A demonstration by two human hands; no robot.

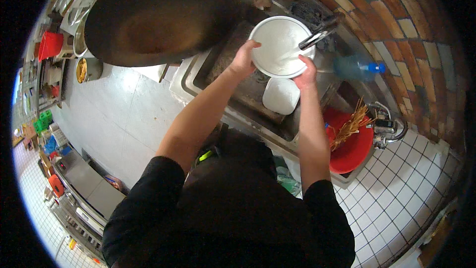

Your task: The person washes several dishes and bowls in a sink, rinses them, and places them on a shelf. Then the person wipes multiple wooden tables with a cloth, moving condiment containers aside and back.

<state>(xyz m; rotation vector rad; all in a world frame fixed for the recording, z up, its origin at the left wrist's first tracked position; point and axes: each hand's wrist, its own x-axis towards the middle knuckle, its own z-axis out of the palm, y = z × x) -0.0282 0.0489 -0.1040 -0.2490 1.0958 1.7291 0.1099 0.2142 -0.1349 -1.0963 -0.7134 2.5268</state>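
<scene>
A white round bowl (275,41) is held over the metal sink between both hands, under a chrome faucet (316,39) that runs water into it. My left hand (245,57) grips the bowl's left rim, thumb on top. On its lower right rim, my right hand (306,72) has hold, thumb over the edge. Just below the bowl, a white rounded-square dish (281,96) lies in the sink (241,93). The fingers under the bowl are hidden.
A large dark wok (160,18) looms at the upper left. Right of the sink are a red basin (349,152) with a bundle of straw-like sticks (349,124) and a plastic bottle with a blue cap (355,67). A brick-patterned wall (394,18) stands behind. A pot (89,70) is at the left.
</scene>
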